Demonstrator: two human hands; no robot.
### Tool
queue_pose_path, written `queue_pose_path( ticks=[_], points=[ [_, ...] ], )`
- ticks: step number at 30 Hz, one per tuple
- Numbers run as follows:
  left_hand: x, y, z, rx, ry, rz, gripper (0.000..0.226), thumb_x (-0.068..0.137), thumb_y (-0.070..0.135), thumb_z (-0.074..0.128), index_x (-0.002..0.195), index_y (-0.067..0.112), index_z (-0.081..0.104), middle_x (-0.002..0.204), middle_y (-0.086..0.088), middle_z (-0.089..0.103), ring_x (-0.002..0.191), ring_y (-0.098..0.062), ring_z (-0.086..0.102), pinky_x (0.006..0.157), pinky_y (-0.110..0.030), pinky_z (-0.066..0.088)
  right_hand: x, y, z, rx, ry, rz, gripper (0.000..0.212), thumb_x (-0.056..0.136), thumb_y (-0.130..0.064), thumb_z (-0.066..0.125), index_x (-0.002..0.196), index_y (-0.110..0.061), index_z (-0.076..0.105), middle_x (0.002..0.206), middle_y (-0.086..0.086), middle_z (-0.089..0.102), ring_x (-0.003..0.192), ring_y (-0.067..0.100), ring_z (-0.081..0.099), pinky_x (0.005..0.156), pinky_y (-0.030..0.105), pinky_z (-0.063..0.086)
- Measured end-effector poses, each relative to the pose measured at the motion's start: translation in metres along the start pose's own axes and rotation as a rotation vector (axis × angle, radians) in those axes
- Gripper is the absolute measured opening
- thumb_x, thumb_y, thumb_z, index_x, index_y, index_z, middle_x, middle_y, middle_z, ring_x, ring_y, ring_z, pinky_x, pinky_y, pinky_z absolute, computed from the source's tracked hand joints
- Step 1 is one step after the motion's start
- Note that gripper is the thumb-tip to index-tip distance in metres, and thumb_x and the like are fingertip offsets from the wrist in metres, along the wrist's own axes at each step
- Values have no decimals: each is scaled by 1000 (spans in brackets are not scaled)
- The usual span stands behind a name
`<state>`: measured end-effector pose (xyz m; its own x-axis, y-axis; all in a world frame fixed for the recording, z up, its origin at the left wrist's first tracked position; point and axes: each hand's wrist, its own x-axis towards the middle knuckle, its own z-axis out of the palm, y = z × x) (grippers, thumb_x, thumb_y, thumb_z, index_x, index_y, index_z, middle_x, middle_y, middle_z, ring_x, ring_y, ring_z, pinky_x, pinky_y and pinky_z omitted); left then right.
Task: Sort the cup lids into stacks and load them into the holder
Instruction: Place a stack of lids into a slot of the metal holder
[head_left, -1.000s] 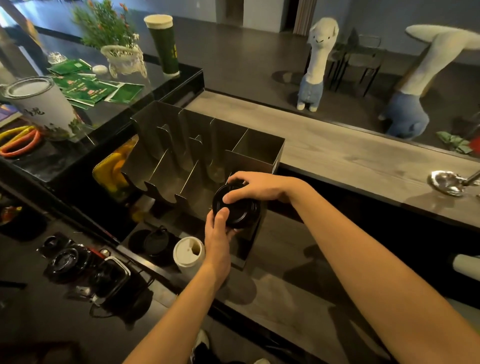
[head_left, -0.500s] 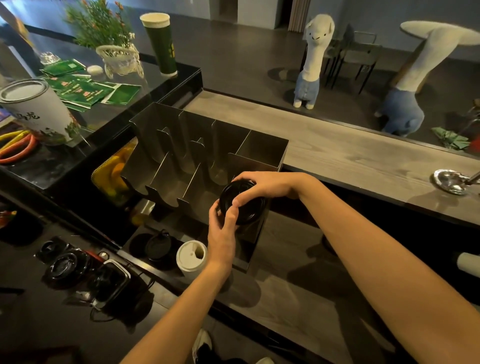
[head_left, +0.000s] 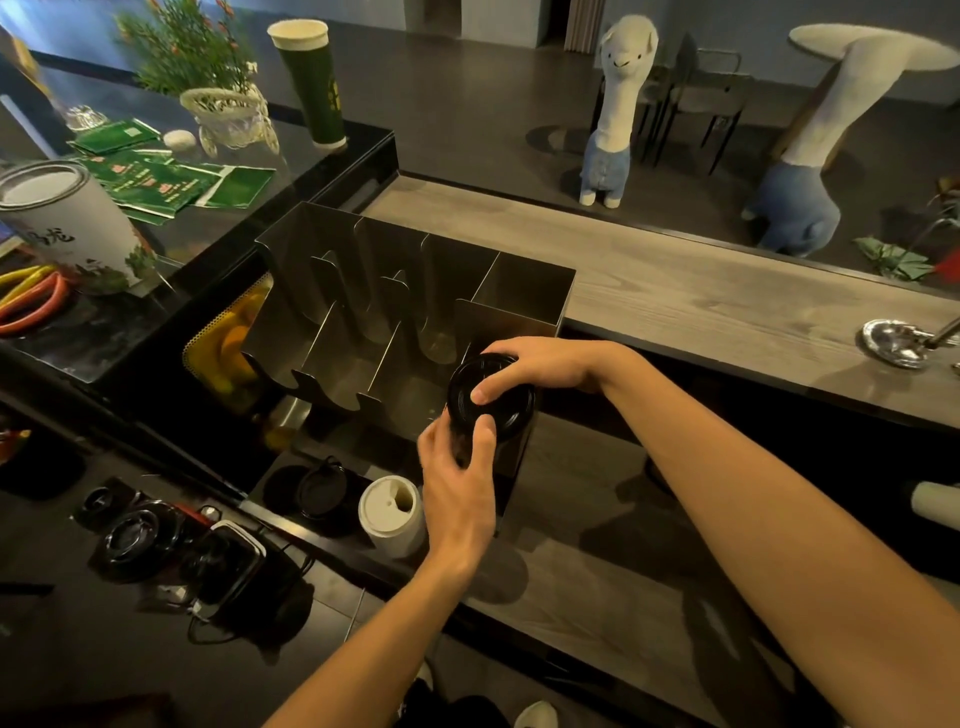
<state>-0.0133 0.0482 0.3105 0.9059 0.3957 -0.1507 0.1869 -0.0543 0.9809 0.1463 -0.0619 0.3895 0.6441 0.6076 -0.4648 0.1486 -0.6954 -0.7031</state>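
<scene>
A stack of black cup lids (head_left: 501, 402) sits at the front of the rightmost slot of the metal holder (head_left: 519, 283). My right hand (head_left: 540, 366) grips the stack from above, thumb on the top lid's face. From below, my left hand (head_left: 457, 478) holds the stack's lower edge with thumb and fingers. A white stack of lids (head_left: 392, 514) stands on the counter in front of the holder. One black lid (head_left: 321, 488) lies to its left. More black lids (head_left: 137, 535) lie on the dark lower surface at the left.
The holder's other slots look empty. A white tin (head_left: 67, 223), green packets (head_left: 156, 179), a tall green cup (head_left: 311, 83) and a plant basket (head_left: 228, 117) stand on the black counter at the left. A metal scoop (head_left: 898, 343) lies on the wooden counter at the right.
Both hands stay on the black lid stack at the right slot. My left hand has shifted slightly up along its lower edge; the stack has barely moved.
</scene>
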Motion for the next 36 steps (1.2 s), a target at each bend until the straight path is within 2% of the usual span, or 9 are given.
queue_pose_path(
  ticks=[4, 8, 12, 16, 19, 25, 30, 32, 36],
  points=[
    [-9, -5, -3, -73, 41, -135, 67, 81, 75, 50, 129, 28, 47, 125, 5, 57, 111, -11, 62, 93, -39, 55, 6, -2, 5, -76, 1, 33, 65, 83, -53, 74, 135, -23, 51, 123, -3, 61, 109, 14, 61, 80, 19, 49],
    [-7, -8, -4, -168, -112, -344, 69, 83, 71, 50, 133, 23, 51, 122, -4, 63, 103, -16, 70, 73, -31, 54, 14, -3, 12, -133, -25, 70, 70, 79, -57, 76, 135, -23, 51, 123, -3, 61, 110, 15, 61, 93, 28, 52],
    [1, -5, -3, -218, -168, -386, 24, 98, 58, 49, 109, 37, 55, 120, -11, 67, 101, -22, 73, 72, -30, 56, 17, -8, 9, -148, -79, 111, 67, 83, -56, 73, 135, -21, 52, 122, -1, 64, 108, 16, 64, 89, 26, 52],
    [7, -2, 0, -306, -152, -463, 36, 99, 55, 54, 124, 28, 56, 120, -13, 69, 101, -25, 73, 66, -28, 54, 24, -10, 8, -192, -126, 165, 60, 89, -51, 68, 135, -15, 52, 123, 2, 64, 107, 17, 63, 81, 21, 49],
    [12, -2, 2, -342, -118, -496, 22, 98, 51, 58, 107, 31, 59, 116, -11, 70, 97, -23, 74, 66, -28, 54, 28, -12, 6, -193, -120, 217, 54, 92, -46, 68, 133, -15, 49, 117, 0, 59, 100, 15, 60, 73, 19, 45],
    [17, 1, 7, -371, -78, -561, 47, 95, 55, 62, 127, 21, 56, 113, -5, 67, 97, -19, 74, 69, -28, 53, 41, -17, -2, -184, -253, 372, 50, 91, -49, 68, 126, -14, 63, 121, 4, 70, 116, 23, 65, 103, 34, 46],
    [22, -3, 11, -284, -84, -556, 75, 95, 60, 57, 150, 10, 43, 116, -2, 63, 99, -15, 71, 75, -31, 53, 42, -25, -3, -278, -254, 409, 72, 93, -47, 67, 150, -12, 41, 149, 7, 50, 140, 29, 45, 115, 39, 34],
    [24, -7, 12, -264, -85, -551, 78, 94, 62, 57, 151, 10, 42, 120, -2, 63, 98, -13, 71, 74, -31, 54, 42, -25, -1, -348, -219, 391, 84, 93, -51, 65, 158, -14, 27, 160, 7, 34, 147, 29, 33, 117, 40, 30],
    [29, -12, 10, -227, -76, -571, 63, 93, 57, 63, 135, 13, 50, 119, -3, 64, 92, -11, 72, 72, -30, 57, 42, -19, 2, -458, -188, 331, 81, 93, -55, 62, 156, -16, 30, 160, 5, 35, 145, 26, 35, 114, 39, 33]
  ],
)
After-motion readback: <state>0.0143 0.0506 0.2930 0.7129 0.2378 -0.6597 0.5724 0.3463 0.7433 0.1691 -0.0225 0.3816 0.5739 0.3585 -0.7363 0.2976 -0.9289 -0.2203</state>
